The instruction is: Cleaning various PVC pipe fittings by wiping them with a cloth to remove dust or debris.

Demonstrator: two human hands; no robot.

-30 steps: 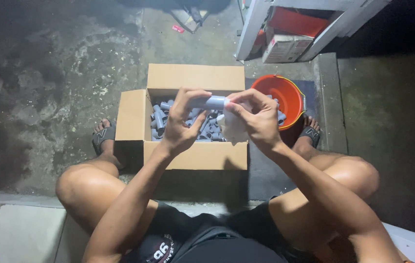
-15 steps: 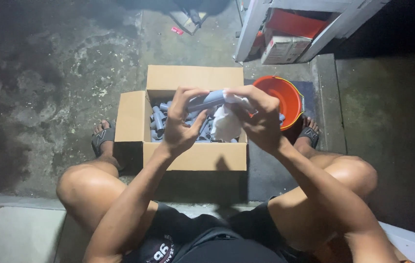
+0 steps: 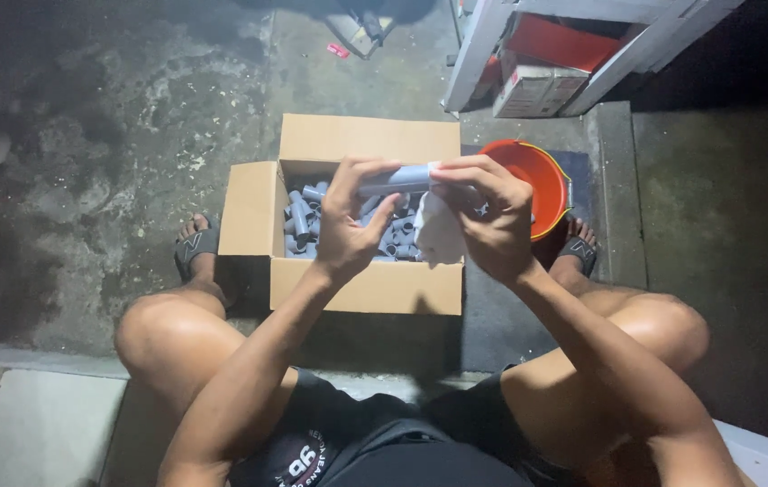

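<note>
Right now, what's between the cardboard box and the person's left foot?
In the head view, nothing lies there: only bare concrete floor separates the cardboard box from the sandalled left foot, with the box's open side flap reaching toward it.

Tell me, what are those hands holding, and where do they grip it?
The left hand pinches a short grey pipe piece at its left end; the right hand wraps a white cloth around its right end.

A short grey plastic pipe piece (image 3: 397,179) is lying level above the open cardboard box (image 3: 368,287), its left part showing, its right end going into a white cloth (image 3: 438,233). The cloth is hanging down crumpled from that end, over the box's front right corner. The box is sitting on the concrete floor, holding many more grey pipe pieces (image 3: 307,224) heaped loosely.
</note>
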